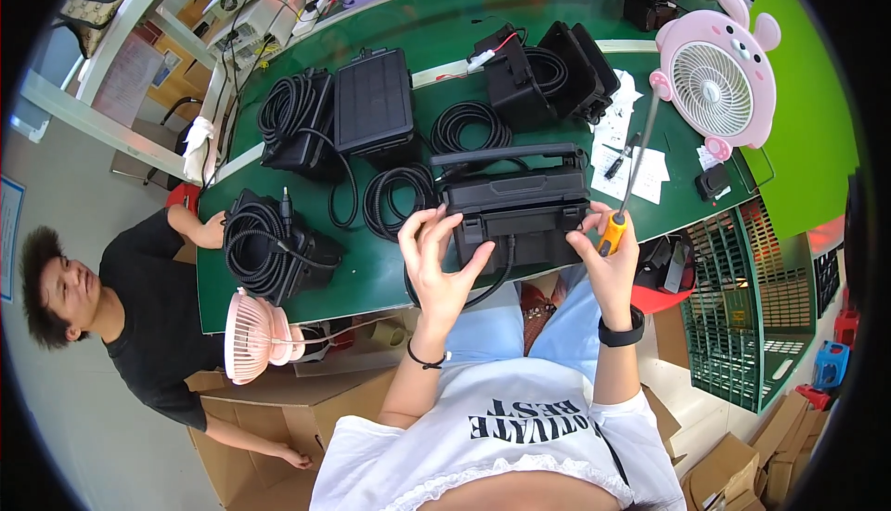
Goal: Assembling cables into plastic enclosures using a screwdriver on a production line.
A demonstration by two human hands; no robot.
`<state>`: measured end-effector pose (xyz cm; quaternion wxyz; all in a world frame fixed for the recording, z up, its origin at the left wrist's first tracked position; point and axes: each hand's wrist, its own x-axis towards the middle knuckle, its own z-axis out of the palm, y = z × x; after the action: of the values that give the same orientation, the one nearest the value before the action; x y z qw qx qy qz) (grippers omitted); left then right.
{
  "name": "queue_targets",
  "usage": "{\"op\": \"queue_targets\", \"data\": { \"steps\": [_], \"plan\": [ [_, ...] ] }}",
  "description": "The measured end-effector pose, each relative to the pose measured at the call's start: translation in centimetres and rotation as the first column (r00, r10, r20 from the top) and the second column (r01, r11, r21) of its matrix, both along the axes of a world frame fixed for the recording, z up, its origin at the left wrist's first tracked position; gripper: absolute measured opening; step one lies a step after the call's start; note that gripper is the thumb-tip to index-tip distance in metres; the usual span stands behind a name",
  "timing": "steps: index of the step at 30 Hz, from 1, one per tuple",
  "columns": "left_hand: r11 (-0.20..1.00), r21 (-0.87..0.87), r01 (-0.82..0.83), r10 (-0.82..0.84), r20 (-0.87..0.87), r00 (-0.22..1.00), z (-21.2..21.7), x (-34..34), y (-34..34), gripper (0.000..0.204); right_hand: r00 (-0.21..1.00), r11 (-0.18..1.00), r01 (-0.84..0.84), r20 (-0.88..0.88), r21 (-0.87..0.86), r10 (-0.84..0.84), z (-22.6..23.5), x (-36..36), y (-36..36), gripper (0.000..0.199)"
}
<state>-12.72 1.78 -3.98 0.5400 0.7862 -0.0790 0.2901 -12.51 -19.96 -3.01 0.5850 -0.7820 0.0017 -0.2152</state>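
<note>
Taking the black case under the hands as the clock's centre: between eight and nine, a co-worker (148, 311) in black has one hand at the desk (371, 284) edge. Toward half past seven an open cardboard box (264, 418) stands below the desk. Just short of nine, a black box (317, 258) bears a coiled cable (255, 244); at ten, another black box (311, 160) carries a second coil (286, 107), beside a flat-lidded container (374, 98), closed, its contents hidden. The left grip (434, 274) is spread at the centre case's left front corner, thumb before it; whether it is grasping cannot be told. That black case (520, 191) lies at the desk's near edge, apparently closed, contents out of sight, a cable leaving its front. Between twelve and one, an open case (520, 93) has coiled black cable (549, 67) inside. The right grip (613, 270) is clenched around an orange-handled screwdriver (613, 234), shaft toward one, fingertips at the case's right end. At four stands a green crate (733, 297).
</note>
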Motion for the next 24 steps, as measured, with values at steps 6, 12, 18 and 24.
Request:
{"op": "queue_targets", "data": {
  "steps": [6, 12, 18, 24],
  "plan": [
    [0.995, -0.092, 0.024, -0.036, -0.133, 0.990, 0.4, -0.8, 0.3, 0.048, 0.995, 0.975, -0.097, 0.048, 0.200, 0.089, -0.7, -0.2, -0.2, 0.044],
    [0.999, 0.044, 0.025, -0.023, -0.051, 0.998, 0.0, -0.8, 0.4, 0.032, 0.994, 0.999, 0.043, 0.105, -0.014, -0.041, 0.7, -0.6, 0.7, 0.038],
    [0.989, 0.138, -0.047, 0.042, 0.043, 0.998, 0.9, 0.1, -0.1, 0.017, 0.990, 0.981, 0.125, 0.082, -0.147, -0.114, 1.0, -0.3, 1.4, 0.033],
    [0.986, 0.166, -0.004, -0.010, 0.084, 0.996, 0.7, 0.7, 0.5, 0.017, 0.994, 0.979, 0.106, -0.019, -0.173, -0.110, 2.8, 0.9, 1.0, 0.027]
  ]
}}
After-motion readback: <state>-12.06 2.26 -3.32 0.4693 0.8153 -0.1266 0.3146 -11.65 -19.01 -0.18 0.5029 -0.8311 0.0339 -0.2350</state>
